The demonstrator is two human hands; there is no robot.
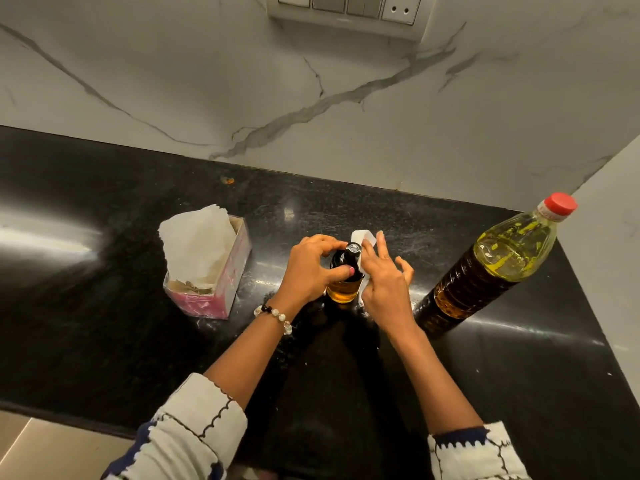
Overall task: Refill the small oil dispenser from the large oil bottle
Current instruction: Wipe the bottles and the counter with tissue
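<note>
The small oil dispenser [343,292] stands on the black counter at the centre, amber oil in its glass base and a black cap on top. My left hand [308,268] grips its dark upper part, fingers curled round it. My right hand [384,282] presses a white tissue [363,239] against the dispenser's right side, with the outer fingers spread. The large oil bottle [491,268] with a red cap stands upright to the right, apart from both hands.
A pink tissue box [214,282] with white paper sticking out sits left of the dispenser. The black counter [104,334] runs to a marble wall behind and a wall at the right. A switch panel [349,5] is mounted above.
</note>
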